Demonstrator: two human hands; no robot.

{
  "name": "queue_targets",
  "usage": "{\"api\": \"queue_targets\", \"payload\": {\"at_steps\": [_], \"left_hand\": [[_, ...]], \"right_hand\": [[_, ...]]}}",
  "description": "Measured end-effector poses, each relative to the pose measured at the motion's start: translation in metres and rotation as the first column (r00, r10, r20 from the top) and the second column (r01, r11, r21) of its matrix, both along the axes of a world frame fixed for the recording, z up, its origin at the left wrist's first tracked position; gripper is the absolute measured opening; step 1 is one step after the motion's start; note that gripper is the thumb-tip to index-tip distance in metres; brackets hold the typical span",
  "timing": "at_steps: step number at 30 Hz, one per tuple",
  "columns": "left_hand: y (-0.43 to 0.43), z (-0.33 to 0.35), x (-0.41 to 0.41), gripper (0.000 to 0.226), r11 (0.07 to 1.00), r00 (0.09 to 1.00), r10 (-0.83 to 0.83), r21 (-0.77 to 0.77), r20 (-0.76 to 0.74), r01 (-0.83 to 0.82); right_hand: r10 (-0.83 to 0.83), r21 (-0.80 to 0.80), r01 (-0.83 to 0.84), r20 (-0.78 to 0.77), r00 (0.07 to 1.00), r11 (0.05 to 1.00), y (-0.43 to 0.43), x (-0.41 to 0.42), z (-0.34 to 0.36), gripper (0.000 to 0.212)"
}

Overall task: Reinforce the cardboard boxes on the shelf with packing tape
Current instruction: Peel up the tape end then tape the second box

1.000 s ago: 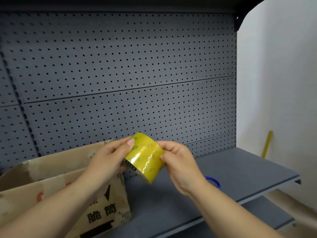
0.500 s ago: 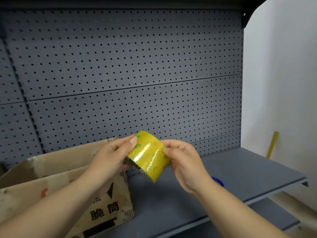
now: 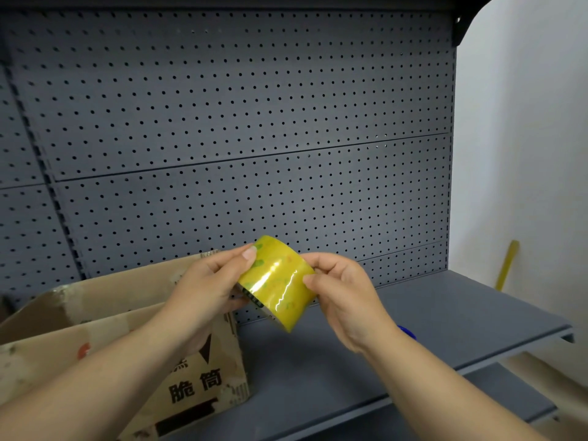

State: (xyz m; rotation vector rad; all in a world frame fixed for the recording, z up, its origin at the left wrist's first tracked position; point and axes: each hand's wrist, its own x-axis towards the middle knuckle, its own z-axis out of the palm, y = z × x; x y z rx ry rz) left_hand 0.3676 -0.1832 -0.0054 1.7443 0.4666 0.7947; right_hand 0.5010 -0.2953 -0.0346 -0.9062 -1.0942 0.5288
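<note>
A dark grey pegboard [image 3: 254, 122] fills the background, with a white wall [image 3: 525, 154] beside it at 3 o'clock. A grey shelf [image 3: 461, 313] runs along the foot of the pegboard, from about 6 o'clock out to 4 o'clock.

An open cardboard box [image 3: 105, 316] stands on the shelf at 8 o'clock. Its flaps are up and worn, and black printed characters and an arrow show on its near side.

Both hands are raised in front of the pegboard just below the middle of the view, with a roll of tape [image 3: 276, 283] between them. The roll is yellowish and glossy. It is held in the air above the shelf, at the 3 o'clock side of the box, and tilted so that its lower edge points to 6 o'clock.

The left hand [image 3: 206, 288] grips the roll from 9 o'clock, its fingers curled over the upper edge and its thumb beneath. The right hand [image 3: 346, 297] grips it from 3 o'clock, with the thumb pressed on the outer face and the fingers curled behind.

A small blue thing [image 3: 408, 333] lies on the shelf and is mostly hidden by the right wrist. A yellow stick [image 3: 508, 265] leans against the wall at 3 o'clock.
</note>
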Motion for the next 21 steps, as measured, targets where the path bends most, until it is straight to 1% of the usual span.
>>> {"api": "queue_targets", "payload": {"at_steps": [5,8,13,15,17,19,21], "left_hand": [[-0.0002,-0.0019,0.0006,0.066,1.000,1.000,-0.007,0.017,-0.013,0.007],[0.0004,-0.0033,-0.0008,0.062,1.000,1.000,0.001,0.013,-0.005,-0.001],[0.0005,-0.0040,-0.0006,0.062,1.000,1.000,0.021,0.003,-0.009,-0.021],[0.0010,-0.0033,-0.0012,0.057,1.000,1.000,0.012,-0.001,-0.017,-0.012],[0.0011,-0.0032,-0.0013,0.060,1.000,1.000,0.003,-0.005,-0.017,-0.003],[-0.0002,-0.0030,-0.0006,0.063,1.000,1.000,0.015,-0.009,-0.002,-0.015],[-0.0013,-0.0026,0.0000,0.062,1.000,1.000,0.027,-0.005,0.008,-0.027]], "right_hand": [[-0.020,-0.014,0.019,-0.033,0.999,1.000,0.0026,-0.0036,-0.0017,0.034],[-0.022,-0.029,0.021,-0.030,0.999,0.999,0.0037,-0.0045,-0.0045,0.035],[-0.034,-0.024,0.033,-0.025,0.999,0.999,0.0041,-0.0056,-0.0074,0.040],[0.019,-0.020,-0.020,-0.039,0.999,1.000,0.0022,-0.0058,-0.0065,0.036],[0.050,-0.016,-0.050,-0.049,0.998,0.999,0.0012,-0.0061,-0.0049,0.029],[0.044,-0.019,-0.045,-0.054,0.998,0.999,0.0017,-0.0065,-0.0042,0.027],[0.033,-0.022,-0.034,-0.055,0.998,0.999,0.0029,-0.0075,-0.0041,0.029]]}}
